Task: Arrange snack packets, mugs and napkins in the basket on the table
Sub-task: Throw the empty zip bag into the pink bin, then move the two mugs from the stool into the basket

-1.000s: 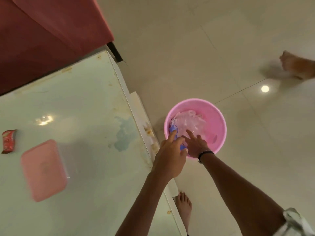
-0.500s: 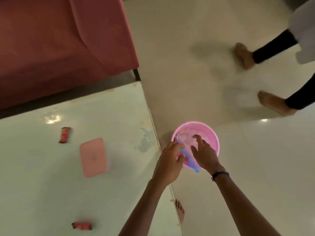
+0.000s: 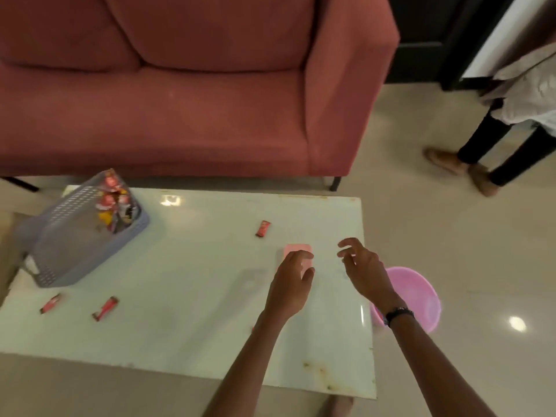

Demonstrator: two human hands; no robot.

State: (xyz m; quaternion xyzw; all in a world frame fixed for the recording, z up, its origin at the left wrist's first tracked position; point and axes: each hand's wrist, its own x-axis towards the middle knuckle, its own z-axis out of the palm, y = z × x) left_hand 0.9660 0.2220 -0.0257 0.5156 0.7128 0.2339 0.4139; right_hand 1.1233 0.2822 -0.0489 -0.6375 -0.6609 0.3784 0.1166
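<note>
— Head view, living room: what has changed here?

— Both hands have come out of the pink bucket [image 3: 421,299], which stands on the floor just beside the right edge of the desk [image 3: 180,311]. The blue packet they were handling half a second ago is no longer in either hand. The left hand [image 3: 290,284] now hovers over a pink flat item [image 3: 296,251] on the desk, fingers loosely curled, gripping nothing that can be seen. The right hand [image 3: 362,267] hangs just beside it, fingers spread and relaxed, empty.

— And for the task?

— It looks like a turn back to collecting. The grey basket [image 3: 75,236] sits at the desk's far left corner, well apart from the hands, with several red snack packets [image 3: 114,203] already standing in it. Three more lie loose: one red packet [image 3: 263,229] near the pink item, a second packet [image 3: 50,303] and a third packet [image 3: 105,308] near the front left.

— What can't be made out?

— Whether the pink item is a napkin pack or a lid; the left hand covers its near end. No mugs show. The bucket's contents are hidden behind the right forearm. A bystander [image 3: 511,115] by the red sofa [image 3: 210,85] is cut off at the frame's right edge.
</note>
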